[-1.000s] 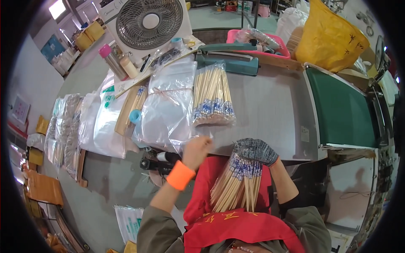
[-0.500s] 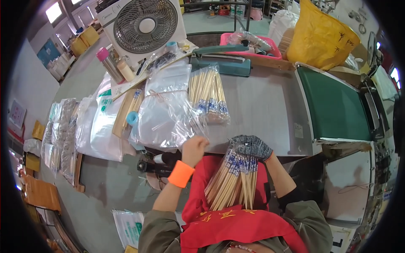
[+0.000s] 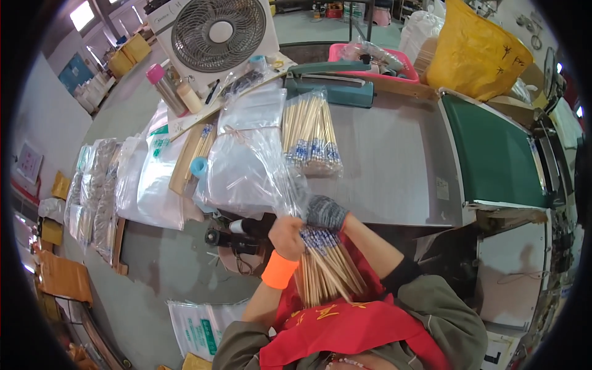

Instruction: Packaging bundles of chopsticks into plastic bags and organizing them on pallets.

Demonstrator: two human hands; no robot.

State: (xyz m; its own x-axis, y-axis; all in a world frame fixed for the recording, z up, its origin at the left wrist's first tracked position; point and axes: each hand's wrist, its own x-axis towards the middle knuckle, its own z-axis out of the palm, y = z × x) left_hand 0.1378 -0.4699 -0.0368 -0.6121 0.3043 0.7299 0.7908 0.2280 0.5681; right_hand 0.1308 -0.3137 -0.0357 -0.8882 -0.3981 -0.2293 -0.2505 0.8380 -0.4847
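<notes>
In front of my red apron hangs a bundle of wooden chopsticks, their blue-and-white patterned ends up and bare tips fanned downward. My right hand, in a grey knit glove, is closed at the bundle's upper end; its fingertips are partly hidden. My bare left hand, above an orange wristband, is closed on a clear plastic bag stretching up toward the table. It is close beside the glove, at the bundle's upper left. A stack of clear bags lies just beyond.
A bagged chopstick bundle lies on the grey table, near a teal bag sealer. At the back stand a fan, a flask and a pink basket. A green belt is at right.
My right hand has moved left with the chopsticks. My left hand has come down and right to meet it, and clear plastic now stretches up from it. The view has shifted slightly.
</notes>
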